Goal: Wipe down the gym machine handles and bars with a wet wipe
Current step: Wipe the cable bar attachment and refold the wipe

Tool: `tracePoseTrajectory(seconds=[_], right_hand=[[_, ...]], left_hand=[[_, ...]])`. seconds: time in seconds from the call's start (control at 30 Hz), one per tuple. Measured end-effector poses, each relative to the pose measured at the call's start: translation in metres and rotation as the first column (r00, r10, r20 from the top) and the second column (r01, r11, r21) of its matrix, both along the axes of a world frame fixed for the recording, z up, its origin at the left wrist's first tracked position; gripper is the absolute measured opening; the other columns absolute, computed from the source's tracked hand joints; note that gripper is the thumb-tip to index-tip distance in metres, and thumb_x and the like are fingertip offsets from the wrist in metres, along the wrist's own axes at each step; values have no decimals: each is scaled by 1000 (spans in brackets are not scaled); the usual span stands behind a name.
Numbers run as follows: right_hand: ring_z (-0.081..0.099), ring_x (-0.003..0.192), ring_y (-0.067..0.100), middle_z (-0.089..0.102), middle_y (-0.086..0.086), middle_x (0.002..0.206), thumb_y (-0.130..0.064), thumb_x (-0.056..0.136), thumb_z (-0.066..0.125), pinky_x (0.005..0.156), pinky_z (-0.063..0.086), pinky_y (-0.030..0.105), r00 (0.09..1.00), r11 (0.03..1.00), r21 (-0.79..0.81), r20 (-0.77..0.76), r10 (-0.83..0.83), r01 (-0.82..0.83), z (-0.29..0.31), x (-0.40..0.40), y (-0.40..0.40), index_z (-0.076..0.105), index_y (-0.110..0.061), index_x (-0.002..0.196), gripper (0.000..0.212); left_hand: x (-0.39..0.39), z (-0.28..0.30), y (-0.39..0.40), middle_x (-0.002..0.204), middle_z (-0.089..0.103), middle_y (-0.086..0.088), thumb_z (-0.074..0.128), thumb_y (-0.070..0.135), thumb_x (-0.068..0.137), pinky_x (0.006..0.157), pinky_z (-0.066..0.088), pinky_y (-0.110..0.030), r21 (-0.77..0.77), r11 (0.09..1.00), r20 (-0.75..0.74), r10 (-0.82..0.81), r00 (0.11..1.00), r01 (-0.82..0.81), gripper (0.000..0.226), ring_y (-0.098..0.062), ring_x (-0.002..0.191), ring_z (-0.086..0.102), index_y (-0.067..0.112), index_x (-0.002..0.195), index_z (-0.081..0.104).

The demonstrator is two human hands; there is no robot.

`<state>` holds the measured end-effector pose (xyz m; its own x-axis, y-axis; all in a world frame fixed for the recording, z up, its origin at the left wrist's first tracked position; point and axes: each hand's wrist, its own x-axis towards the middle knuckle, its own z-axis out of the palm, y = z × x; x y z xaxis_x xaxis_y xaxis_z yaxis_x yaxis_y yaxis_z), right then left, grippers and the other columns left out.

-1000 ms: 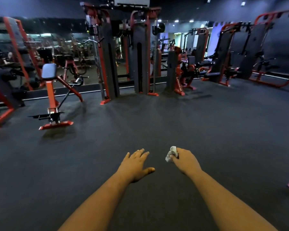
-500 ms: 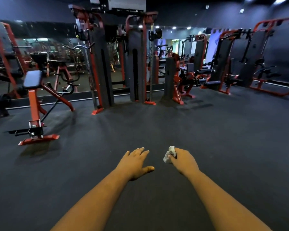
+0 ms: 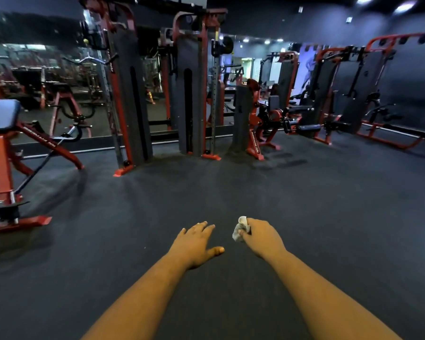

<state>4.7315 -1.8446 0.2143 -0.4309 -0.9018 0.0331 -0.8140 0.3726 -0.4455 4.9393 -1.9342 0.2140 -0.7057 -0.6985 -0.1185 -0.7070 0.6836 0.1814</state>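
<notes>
There's the crumpled white wet wipe (image 3: 239, 228), bunched up small and pinched in the right hand (image 3: 260, 238), poking out past the thumb and fingertips on the inner side. The fingers curl snugly round it, knuckles up, arm stretched forward over the floor. Just beside it, not touching, is the left hand (image 3: 194, 244), palm down, fingers straight and held close together, thumb sticking out toward the wipe. That hand holds nothing. Both bare forearms reach out side by side above the dark rubber gym floor (image 3: 304, 204), and the wipe sits in the gap between the two hands, nearer the right.

Well ahead stands a tall red-and-black cable machine with twin dark weight-stack towers (image 3: 133, 94), its red feet planted on the floor. Off to the left, a red-framed bench with a padded blue-grey rest (image 3: 1, 114) is angled on its stand. To the right, a row of red-and-black weight machines (image 3: 329, 99) lines the dark wall. Behind the towers a mirrored wall (image 3: 47, 77) reflects more equipment.
</notes>
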Motion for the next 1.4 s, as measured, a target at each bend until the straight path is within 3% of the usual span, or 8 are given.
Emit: tracePoseTrajectory(seconds=[0.3, 0.53, 1.0, 1.23, 1.4], right_hand=[[64, 82, 9, 70, -10, 94, -41, 98, 52, 75, 56, 32, 998, 998, -26, 30, -49, 50, 15, -81, -178, 66, -33, 99, 16], [64, 83, 8, 70, -12, 95, -42, 98, 54, 78, 57, 33, 996, 997, -59, 77, -38, 42, 2, -184, -323, 65, -33, 98, 14], [65, 85, 7, 70, -10, 95, -35, 98, 58, 76, 54, 28, 988, 996, -86, 153, 22, -9, 17, -352, -615, 68, -31, 101, 12], [63, 79, 0, 66, -21, 82, -29, 97, 62, 67, 45, 17, 973, 989, -145, 231, 9, 26, 19, -394, -780, 64, -41, 89, 14], [64, 85, 6, 70, -10, 95, -32, 97, 63, 70, 48, 23, 958, 974, -202, 286, -37, 98, 23, -432, -887, 68, -30, 101, 7]], left_hand=[[-85, 16, -200, 173, 8, 1, 40, 76, 96, 128, 15, -50, 9, 999, 15, -38, 999, 38, 89, -20, 158, 12, 29, 165, 10], [-186, 15, -345, 173, 8, 1, 42, 76, 95, 124, 26, -51, -14, 1000, 41, -16, 999, 16, 90, -21, 158, 15, 29, 165, 10], [-348, 28, -625, 173, 6, 1, 42, 74, 96, 126, 20, -48, -34, 999, 46, -1, 999, 2, 88, -19, 158, 11, 29, 165, 9], [-403, 26, -790, 172, 15, 2, 46, 72, 96, 124, 26, -46, -21, 1000, -25, -20, 999, 19, 87, -19, 156, 19, 29, 164, 14], [-446, 38, -900, 168, 28, 3, 49, 69, 97, 119, 35, -44, -5, 1000, -79, -28, 997, 28, 81, -19, 152, 31, 31, 163, 22]])
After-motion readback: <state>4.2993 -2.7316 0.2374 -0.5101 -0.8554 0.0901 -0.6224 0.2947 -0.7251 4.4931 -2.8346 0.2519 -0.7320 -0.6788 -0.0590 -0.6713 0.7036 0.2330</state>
